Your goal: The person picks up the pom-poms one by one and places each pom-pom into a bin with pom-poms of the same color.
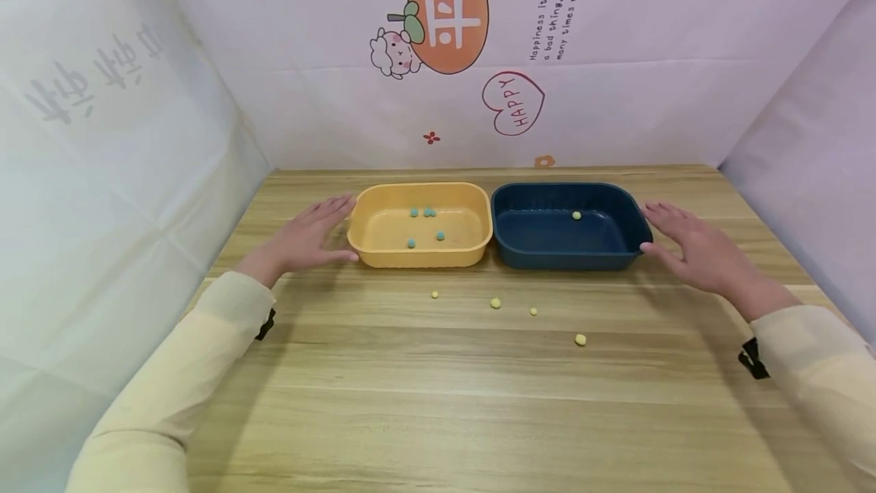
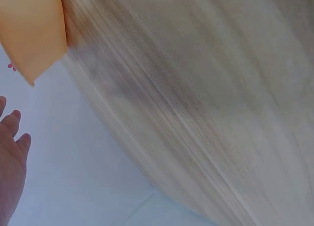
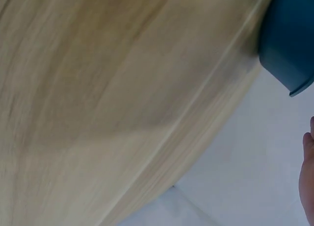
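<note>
A yellow plastic basin (image 1: 420, 258) and a dark blue basin (image 1: 568, 260) stand side by side on the table. Several small teal balls (image 1: 440, 236) lie in the yellow one, and a single pale yellow ball (image 1: 576, 215) in the blue one. My left hand (image 1: 308, 238) is at the yellow basin's left end, fingers extended and thumb apart. At the blue basin's right end, my right hand (image 1: 701, 253) is held likewise. Neither grips anything; whether the fingertips touch the rims I cannot tell. Each wrist view shows part of a hand beside its basin.
In front of the basins, several pale yellow balls (image 1: 496, 303) are scattered on the wooden table (image 1: 438, 417). A white printed cloth (image 1: 308, 97) hangs behind the table, with pale sheets at both sides.
</note>
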Available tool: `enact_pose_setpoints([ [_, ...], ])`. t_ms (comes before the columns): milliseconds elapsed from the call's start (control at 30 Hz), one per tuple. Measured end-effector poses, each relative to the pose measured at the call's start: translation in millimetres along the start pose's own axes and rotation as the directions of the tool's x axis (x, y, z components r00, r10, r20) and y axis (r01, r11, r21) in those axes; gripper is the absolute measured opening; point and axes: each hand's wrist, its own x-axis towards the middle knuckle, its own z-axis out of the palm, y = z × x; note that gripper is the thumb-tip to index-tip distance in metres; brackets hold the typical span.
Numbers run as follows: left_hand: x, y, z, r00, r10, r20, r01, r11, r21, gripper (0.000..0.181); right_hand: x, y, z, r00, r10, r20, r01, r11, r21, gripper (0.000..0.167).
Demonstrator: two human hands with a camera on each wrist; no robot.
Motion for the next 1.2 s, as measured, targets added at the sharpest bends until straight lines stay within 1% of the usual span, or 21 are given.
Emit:
enact_pose_setpoints([
  [133,-6.1,4.1,-0.4,1.000,0.017,-0.024,-0.017,1.000,0.023,0.101,-0.3,4,3,0.999,-0.043,0.002,0.043,0.999,-0.031,0.063],
  [267,-13.5,12.8,-1.6,0.997,0.047,-0.059,-0.045,0.998,0.044,0.102,-0.9,6,6,0.998,-0.053,0.035,0.055,0.997,-0.062,0.063],
  [433,-21.4,25.7,-3.0,0.987,0.116,-0.113,-0.111,0.993,0.049,0.103,-2.1,7,8,0.997,-0.036,0.063,0.041,0.996,-0.084,0.060],
  [633,-29.0,39.4,-4.4,0.974,0.168,-0.153,-0.163,0.986,0.042,0.103,-4.1,8,10,0.996,-0.025,0.089,0.033,0.995,-0.093,0.057],
  [667,-29.8,41.6,-4.3,0.970,0.179,-0.162,-0.175,0.984,0.040,0.102,-4.4,9,11,0.995,-0.026,0.092,0.035,0.995,-0.095,0.057],
  [767,-31.6,47.9,-2.9,0.954,0.219,-0.204,-0.219,0.975,0.024,0.100,-4.4,10,13,0.995,-0.037,0.090,0.047,0.993,-0.109,0.057],
  [900,-32.7,56.5,1.4,0.924,0.276,-0.263,-0.286,0.958,0.000,0.098,-3.7,12,15,0.995,-0.064,0.080,0.074,0.989,-0.130,0.056],
  [1000,-32.0,62.4,3.8,0.910,0.298,-0.287,-0.318,0.948,-0.025,0.096,-3.6,13,15,0.994,-0.082,0.076,0.092,0.986,-0.140,0.056],
  [1067,-30.8,65.9,5.1,0.908,0.302,-0.292,-0.327,0.944,-0.040,0.095,-3.6,13,15,0.993,-0.089,0.077,0.099,0.985,-0.141,0.056],
  [1200,-28.2,71.5,7.5,0.919,0.286,-0.272,-0.315,0.947,-0.065,0.094,-3.5,13,14,0.992,-0.091,0.082,0.102,0.984,-0.145,0.056],
])
